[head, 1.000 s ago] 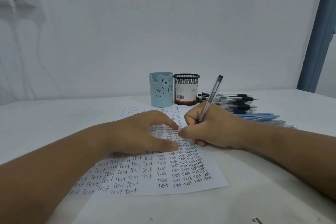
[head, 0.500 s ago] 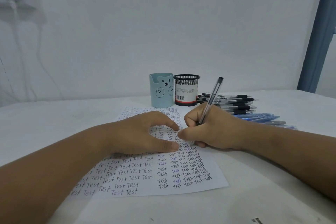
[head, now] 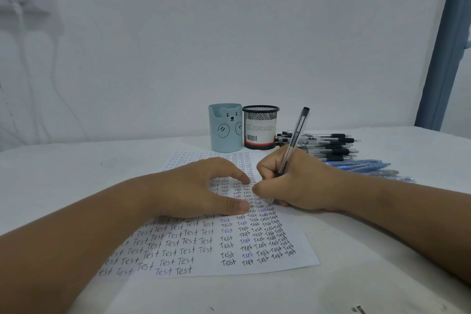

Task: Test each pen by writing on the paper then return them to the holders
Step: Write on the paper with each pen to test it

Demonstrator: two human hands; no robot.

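Head view: right hand [head: 300,181] grips pen [head: 297,135], tip seemingly touching paper [head: 293,260].

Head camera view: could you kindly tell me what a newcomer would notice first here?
First, the white sheet of paper at the centre, covered in handwritten rows of "Test", with the left hand resting on it and the right hand gripping a clear black-capped pen, tip on the sheet. Behind stand a pale blue bear-face holder and a black mesh holder, beside a pile of black and blue pens.
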